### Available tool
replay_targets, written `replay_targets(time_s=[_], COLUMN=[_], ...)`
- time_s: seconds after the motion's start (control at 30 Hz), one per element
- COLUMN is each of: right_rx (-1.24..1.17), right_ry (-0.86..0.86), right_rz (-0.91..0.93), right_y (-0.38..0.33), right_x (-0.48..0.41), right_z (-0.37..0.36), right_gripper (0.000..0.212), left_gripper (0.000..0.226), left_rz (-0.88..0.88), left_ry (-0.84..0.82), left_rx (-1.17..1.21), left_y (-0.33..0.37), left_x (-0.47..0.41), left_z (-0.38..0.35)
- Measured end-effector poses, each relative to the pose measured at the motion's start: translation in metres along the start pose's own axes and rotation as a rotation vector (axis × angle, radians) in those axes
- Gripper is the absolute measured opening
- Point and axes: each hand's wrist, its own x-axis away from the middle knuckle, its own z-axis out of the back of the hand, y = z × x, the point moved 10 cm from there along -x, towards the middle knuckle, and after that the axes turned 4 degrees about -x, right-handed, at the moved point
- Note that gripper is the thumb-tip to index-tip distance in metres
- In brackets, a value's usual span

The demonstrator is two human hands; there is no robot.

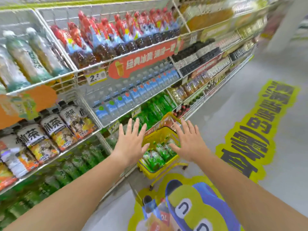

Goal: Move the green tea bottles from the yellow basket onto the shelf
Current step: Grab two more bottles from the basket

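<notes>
A yellow basket [150, 170] on wheels stands on the floor beside the shelving, with several green tea bottles [154, 157] lying inside it. My left hand [132, 140] hovers above the basket's left side, fingers spread and straight, holding nothing. My right hand [187, 140] hovers above the basket's right side, also spread and empty. Neither hand touches a bottle. Green bottles [80, 162] fill the low shelf at the left.
The wire shelving [93, 129] runs along the left, stocked with iced tea bottles [55, 130], water bottles [133, 95] and red-capped bottles [108, 35]. Bright floor stickers [196, 205] lie on the grey aisle floor [283, 164] to the right.
</notes>
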Motion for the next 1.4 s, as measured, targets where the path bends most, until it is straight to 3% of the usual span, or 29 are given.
replay_targets(time_s=[0.4,0.67,1.1,1.4], right_rx=[0.061,0.102,0.093,0.107], right_ry=[-0.013,-0.017,-0.161,-0.359], right_rz=[0.122,0.243,0.418,0.593], right_y=[0.125,0.127,0.116,0.101], right_x=[-0.074,-0.152,-0.279,-0.314], right_z=[0.022,0.016,-0.068,-0.203], right_gripper=[0.087,0.088,0.089,0.082], left_gripper=[0.075,0.074,0.076,0.076], left_rz=[0.113,0.233,0.371,0.512], left_ry=[-0.003,-0.036,-0.244,-0.409], left_rx=[0.067,0.151,0.192,0.297], left_y=[0.077,0.064,0.029,0.051], left_x=[-0.109,-0.155,-0.234,-0.243], left_z=[0.020,0.004,-0.119,-0.222])
